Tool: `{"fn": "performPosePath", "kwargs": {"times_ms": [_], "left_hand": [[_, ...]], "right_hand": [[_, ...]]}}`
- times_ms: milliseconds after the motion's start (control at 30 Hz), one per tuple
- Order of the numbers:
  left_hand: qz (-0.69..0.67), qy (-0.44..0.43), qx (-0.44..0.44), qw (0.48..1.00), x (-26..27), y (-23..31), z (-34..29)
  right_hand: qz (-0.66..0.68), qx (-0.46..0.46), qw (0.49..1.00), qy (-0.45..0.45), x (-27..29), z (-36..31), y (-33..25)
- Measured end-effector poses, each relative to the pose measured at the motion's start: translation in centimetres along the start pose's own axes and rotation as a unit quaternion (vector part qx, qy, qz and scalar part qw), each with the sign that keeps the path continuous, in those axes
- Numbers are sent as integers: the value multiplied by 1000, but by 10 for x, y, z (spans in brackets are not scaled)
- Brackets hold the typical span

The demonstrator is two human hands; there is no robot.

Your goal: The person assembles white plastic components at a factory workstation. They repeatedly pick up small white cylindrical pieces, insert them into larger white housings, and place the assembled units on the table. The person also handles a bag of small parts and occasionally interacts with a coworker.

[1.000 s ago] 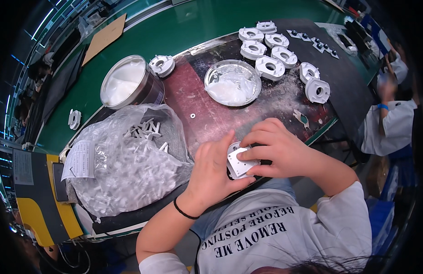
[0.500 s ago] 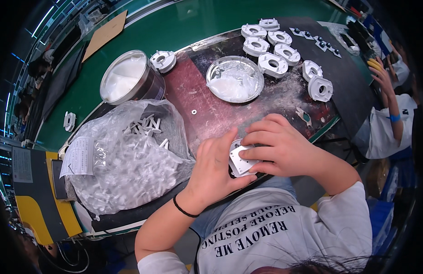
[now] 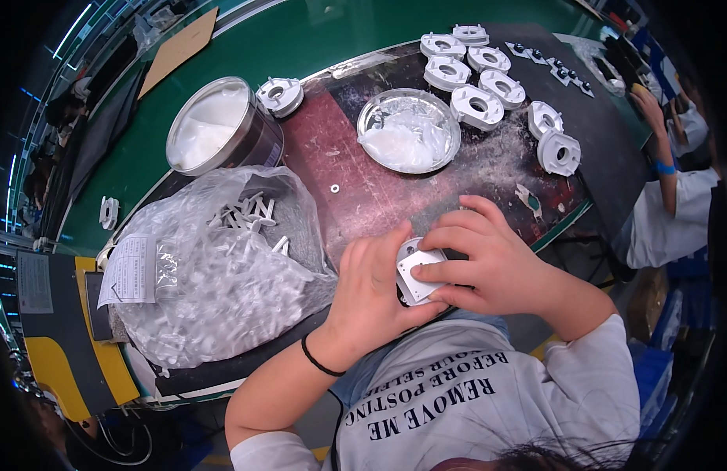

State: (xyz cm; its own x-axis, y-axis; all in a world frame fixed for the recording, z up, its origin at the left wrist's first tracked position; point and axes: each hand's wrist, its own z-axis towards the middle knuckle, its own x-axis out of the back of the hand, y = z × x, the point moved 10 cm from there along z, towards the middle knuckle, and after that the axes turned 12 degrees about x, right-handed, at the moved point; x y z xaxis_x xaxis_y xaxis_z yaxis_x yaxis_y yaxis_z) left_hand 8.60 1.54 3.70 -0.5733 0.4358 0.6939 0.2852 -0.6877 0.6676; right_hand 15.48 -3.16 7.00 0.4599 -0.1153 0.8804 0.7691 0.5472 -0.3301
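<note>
Near the front edge of the table, my left hand [image 3: 369,292] grips a white plastic housing [image 3: 405,251] from its left side, thumb below and fingers along it. My right hand [image 3: 489,263] closes in from the other side, its fingers bent onto a white square plate [image 3: 412,289] with small holes, which lies against the housing. Part of both pieces is hidden under the fingers. Just left of my left hand is a clear plastic bag [image 3: 214,310], open at the top, with many white plastic pins [image 3: 253,210] showing. A small white washer [image 3: 335,188] lies beyond my hands.
Beyond the bag stands a tin [image 3: 257,141] holding white material. A round metal dish [image 3: 455,141] holds crumpled clear plastic. Several similar white housings [image 3: 477,107] sit at the back right, beside small black-and-white parts [image 3: 564,72]. A co-worker's arm [image 3: 662,149] shows at the far right.
My right index finger has lifted a little off the pieces. Both hands keep the housing and plate in nearly the same place; the whole view has shifted slightly.
</note>
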Motion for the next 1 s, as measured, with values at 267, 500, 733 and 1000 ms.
{"fn": "performPosePath", "kwargs": {"times_ms": [267,500,733,1000], "left_hand": [[-13,-6,9,1000,2,-2,1],[-15,-7,14,1000,-3,-5,0],[3,11,21,1000,28,-1,7],[269,100,179,941,109,-66,9]], "right_hand": [[-37,-6,997,73,10,-18,0],[-40,2,996,84,-5,-27,-7],[-10,38,997,71,3,-16,-2],[-8,24,971,237,36,-37,33]]}}
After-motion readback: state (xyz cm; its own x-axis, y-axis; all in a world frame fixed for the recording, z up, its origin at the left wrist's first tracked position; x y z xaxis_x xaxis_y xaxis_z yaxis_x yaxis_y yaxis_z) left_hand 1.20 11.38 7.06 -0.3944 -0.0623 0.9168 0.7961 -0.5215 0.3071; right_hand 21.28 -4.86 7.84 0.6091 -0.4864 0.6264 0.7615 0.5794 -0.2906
